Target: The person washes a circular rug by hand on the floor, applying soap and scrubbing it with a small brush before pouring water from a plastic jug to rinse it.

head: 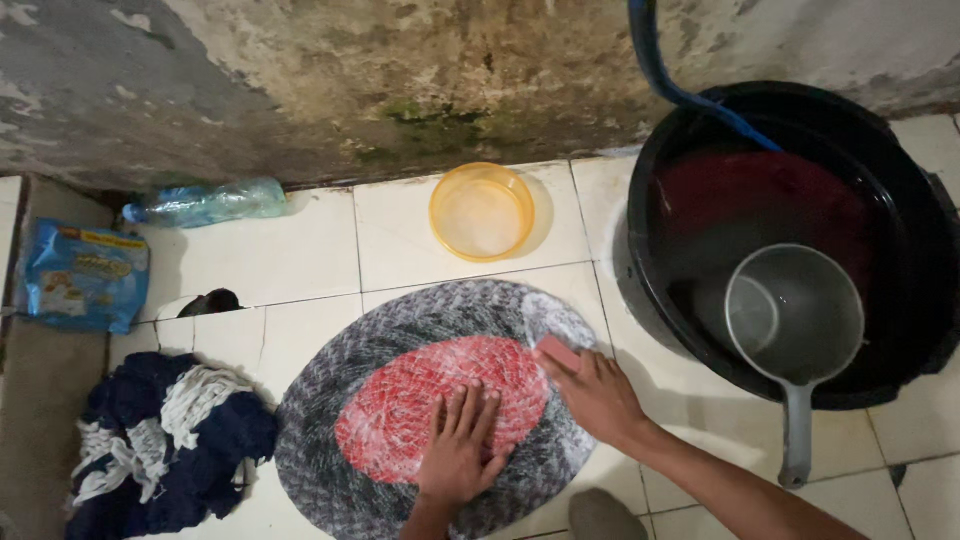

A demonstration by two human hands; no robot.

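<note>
Two hands on one oval braided mat (440,420), grey rim, red centre, lying flat on white floor tiles (310,250) at bottom centre and streaked with white lather.

Largest first:
- Stained concrete wall (300,80) runs across 12 o'clock, green growth low along its base.
- Black tub (640,270) at 2–3 o'clock from the mat, holding dark water with something red under it. Grey dipper (795,315) floats in it, handle hanging out over the near rim. Blue hose (660,70) drops into it from above.
- Navy-and-white braided cloth (170,440) heaped at 9 o'clock, just beside the mat.
- Blue packet (85,275) at 10 o'clock, near the left wall.
- Yellow plastic bowl (482,212) at 12 o'clock, near the mat but apart from it.
- Clear plastic bottle (205,202) on its side at 11 o'clock, against the wall.
- Small dark object at 10 o'clock from the mat; can't tell what it is.

Hands:
- Left hand (458,450): flat, fingers spread, palm pressing the red centre. Gripping nothing.
- Right hand (595,395): fingers curled over a pink block (558,352), likely soap, pressed on the mat's edge at 2 o'clock.

Risks, my read:
- Wet soap block could squirt out of the curled fingers.
- Lathered mat on wet tile could slide if the flat hand eases off.
- Dipper handle overhangs near the right forearm; a bump could tip it.
</note>
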